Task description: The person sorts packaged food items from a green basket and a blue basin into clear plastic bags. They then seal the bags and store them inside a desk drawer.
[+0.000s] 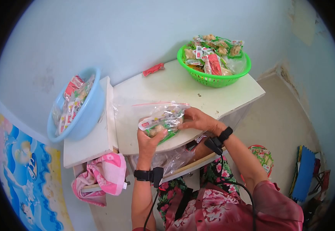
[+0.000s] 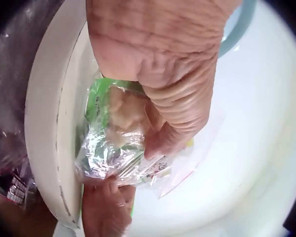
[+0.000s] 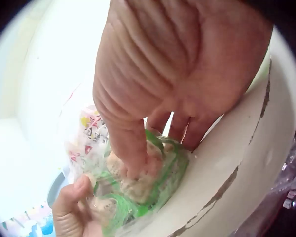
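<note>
A clear zip bag (image 1: 159, 108) with a red seal line lies over the front of the white table. Inside it are snack packets: a white printed one (image 3: 91, 131) and green-edged ones with pale, lumpy pieces (image 2: 126, 116). My left hand (image 1: 148, 141) grips the bag's left side, thumb on top. From the right, my right hand (image 1: 201, 120) holds the other side, its thumb pressed on a green-edged packet (image 3: 143, 175) and its fingers partly hidden behind. Both hands are close to the table's front edge.
A green basket (image 1: 217, 81) of packets stands at the back right, with a red packet (image 1: 153, 69) left of it. A blue basin (image 1: 92, 121) of packets sits at left. Below are an open drawer (image 1: 190, 166) holding plastic bags and a pink towel (image 1: 111, 173).
</note>
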A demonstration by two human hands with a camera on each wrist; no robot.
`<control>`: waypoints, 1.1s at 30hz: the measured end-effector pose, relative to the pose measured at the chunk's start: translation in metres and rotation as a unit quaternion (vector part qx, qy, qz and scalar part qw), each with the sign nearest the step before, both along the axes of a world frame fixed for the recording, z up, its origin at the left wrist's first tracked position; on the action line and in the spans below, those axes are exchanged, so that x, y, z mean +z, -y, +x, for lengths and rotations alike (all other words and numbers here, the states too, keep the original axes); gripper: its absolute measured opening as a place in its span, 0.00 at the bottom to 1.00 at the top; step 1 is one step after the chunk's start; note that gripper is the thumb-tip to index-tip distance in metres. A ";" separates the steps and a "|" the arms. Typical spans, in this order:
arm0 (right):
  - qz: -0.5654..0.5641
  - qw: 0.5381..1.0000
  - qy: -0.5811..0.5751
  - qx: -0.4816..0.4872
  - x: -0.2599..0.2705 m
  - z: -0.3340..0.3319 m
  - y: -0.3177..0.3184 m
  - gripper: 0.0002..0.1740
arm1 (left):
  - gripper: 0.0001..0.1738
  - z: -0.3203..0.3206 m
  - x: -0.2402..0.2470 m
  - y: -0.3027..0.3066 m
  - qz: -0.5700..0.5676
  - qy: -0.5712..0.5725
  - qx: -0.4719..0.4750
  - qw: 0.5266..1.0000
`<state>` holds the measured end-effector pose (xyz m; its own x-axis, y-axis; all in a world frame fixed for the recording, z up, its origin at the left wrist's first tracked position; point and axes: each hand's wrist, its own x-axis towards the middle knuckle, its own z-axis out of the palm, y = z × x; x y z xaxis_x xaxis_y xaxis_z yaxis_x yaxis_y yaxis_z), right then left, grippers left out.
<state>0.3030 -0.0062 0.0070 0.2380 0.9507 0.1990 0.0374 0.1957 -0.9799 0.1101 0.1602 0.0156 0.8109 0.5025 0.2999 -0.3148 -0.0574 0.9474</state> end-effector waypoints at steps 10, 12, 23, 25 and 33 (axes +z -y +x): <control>-0.003 0.993 0.105 -0.057 0.000 -0.012 -0.001 0.39 | 0.32 0.005 -0.003 0.002 0.039 -0.048 -0.033 0.998; -0.027 0.978 0.185 -0.094 0.008 -0.008 0.005 0.38 | 0.31 0.005 -0.005 0.002 0.038 -0.040 -0.009 0.998; 0.127 0.861 0.457 -0.186 0.147 -0.026 0.012 0.10 | 0.26 0.003 -0.005 0.006 0.024 -0.008 0.030 0.999; 0.093 0.833 0.526 -0.140 0.152 -0.025 0.004 0.09 | 0.25 0.003 -0.008 0.004 0.016 -0.003 0.024 1.000; 0.040 0.823 0.564 -0.062 0.170 -0.028 -0.013 0.06 | 0.24 -0.002 -0.002 0.005 0.051 -0.031 0.043 0.997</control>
<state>0.2750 0.0072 0.1769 -0.0469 0.9059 0.4209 0.9383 0.1845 -0.2926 0.1084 0.1556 0.0140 0.7844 0.5409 0.3036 -0.2452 -0.1792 0.9528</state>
